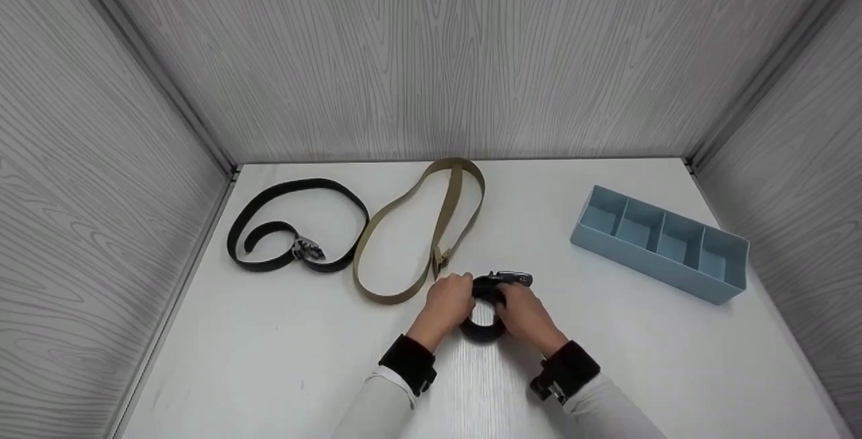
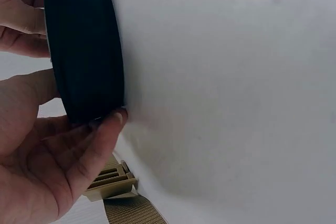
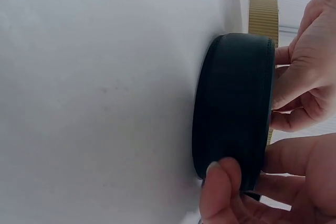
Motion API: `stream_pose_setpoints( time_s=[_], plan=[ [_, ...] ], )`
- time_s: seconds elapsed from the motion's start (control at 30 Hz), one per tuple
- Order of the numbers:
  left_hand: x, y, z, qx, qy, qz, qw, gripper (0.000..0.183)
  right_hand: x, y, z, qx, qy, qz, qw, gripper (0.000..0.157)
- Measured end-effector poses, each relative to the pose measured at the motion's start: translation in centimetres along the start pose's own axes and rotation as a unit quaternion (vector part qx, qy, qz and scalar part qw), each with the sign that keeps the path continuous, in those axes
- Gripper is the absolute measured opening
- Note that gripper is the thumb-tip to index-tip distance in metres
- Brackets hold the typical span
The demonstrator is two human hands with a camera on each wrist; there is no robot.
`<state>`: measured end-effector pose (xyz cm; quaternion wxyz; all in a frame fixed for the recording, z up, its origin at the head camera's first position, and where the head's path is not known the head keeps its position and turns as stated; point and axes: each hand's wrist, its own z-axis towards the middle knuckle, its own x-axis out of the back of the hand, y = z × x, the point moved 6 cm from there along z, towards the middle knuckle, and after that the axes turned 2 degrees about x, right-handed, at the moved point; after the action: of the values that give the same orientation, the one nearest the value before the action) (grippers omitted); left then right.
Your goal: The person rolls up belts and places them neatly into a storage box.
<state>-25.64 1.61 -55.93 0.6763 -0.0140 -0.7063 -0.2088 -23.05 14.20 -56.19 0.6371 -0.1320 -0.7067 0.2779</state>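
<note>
A black leather belt point(image 1: 482, 333), wound into a ring-shaped coil, stands on edge on the white table between both hands. Its metal buckle point(image 1: 515, 278) juts out at the far right of the coil. My left hand point(image 1: 450, 301) grips the coil's left side, thumb and fingers curled about the band. On the opposite side my right hand point(image 1: 525, 314) holds the coil near the buckle. In the right wrist view, stitching runs along the edge of the belt point(image 3: 233, 103), with a fingertip pressed to its outer face. The left wrist view shows the smooth outer band point(image 2: 84, 51).
Left of the hands lies a tan webbing belt point(image 1: 377, 227) in a long loop, its buckle point(image 1: 440, 258) close to the left hand. Farther left, another black belt point(image 1: 296, 185) lies loosely curled. A blue box point(image 1: 640, 260) with several compartments stands at the right. Grey wood-grain panels enclose the table.
</note>
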Motion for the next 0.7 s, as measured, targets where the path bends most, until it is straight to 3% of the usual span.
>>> stream_pose_setpoints(
  time_s=[0.2, 0.4, 0.53, 0.7],
  plan=[
    [0.0, 0.2, -0.1, -0.027, 0.044, 0.016, 0.9985, 0.003, 0.1, 0.1, -0.1, 0.005, 0.018, 0.006, 1.000, 0.018],
    [1.5, 0.7, -0.3, -0.068, 0.106, 0.042, 0.9912, 0.004, 1.7, -0.8, -0.5, -0.014, 0.024, 0.016, 0.999, 0.009],
    [2.7, 1.5, -0.5, -0.113, 0.145, 0.059, 0.9812, 0.004, 4.1, -2.0, -0.8, -0.015, 0.022, 0.015, 1.000, 0.017],
    [3.6, 2.3, -1.1, -0.166, 0.201, 0.085, 0.9618, 0.017, 7.5, -2.8, -0.2, 0.048, 0.068, 0.017, 0.996, 0.011]
  ],
)
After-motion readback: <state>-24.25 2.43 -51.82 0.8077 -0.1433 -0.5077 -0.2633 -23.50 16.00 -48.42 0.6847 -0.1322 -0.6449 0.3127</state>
